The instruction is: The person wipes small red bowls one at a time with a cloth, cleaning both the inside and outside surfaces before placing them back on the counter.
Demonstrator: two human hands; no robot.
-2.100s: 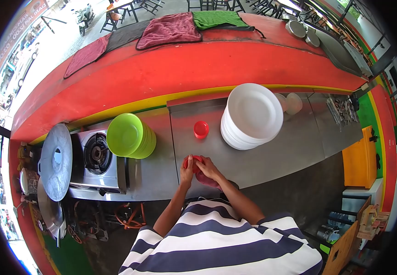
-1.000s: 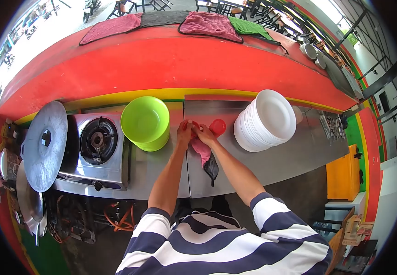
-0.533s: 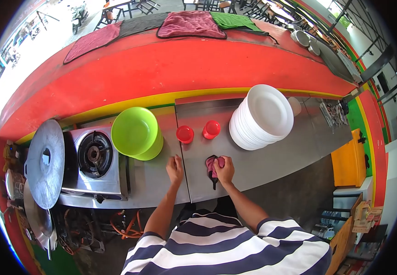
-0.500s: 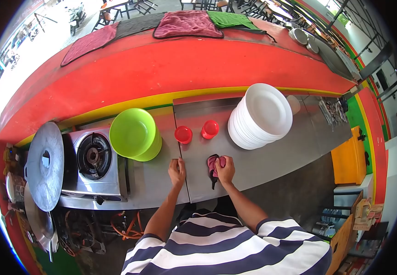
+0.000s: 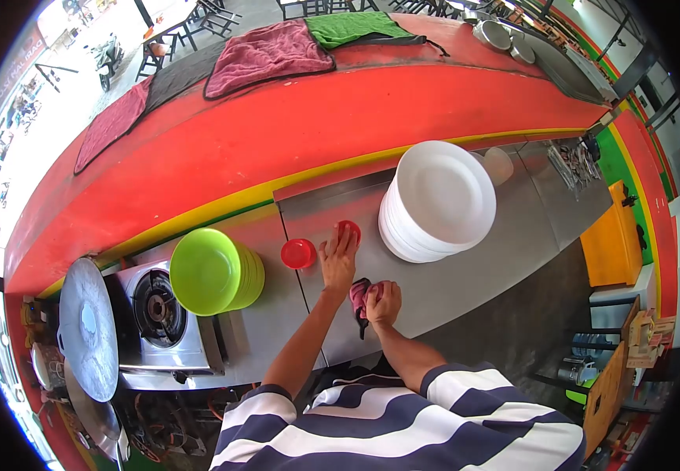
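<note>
Red cup stands on the steel counter, toward its back edge and just beside the stack of white plates. The left hand is stretched forward over it, with the fingers straight and a little apart. The fingertips lie on the near side of the cup and hide a part of it; they are not closed around it. The right hand is nearer to the front edge of the counter, its fingers folded tight on a pink cloth, which is bunched and pressed on the steel. A second red cup stands to the left of the first one, apart from it and not touched. Further left is a stack of green plates beside a gas stove. I judge that the work is at the point of taking the cup, while the cloth is ready in the other hand. To lift the cup, the fingers must close around its wall, and with care, because the white plates are very close on its right side and such a light cup can tip easily.
</note>
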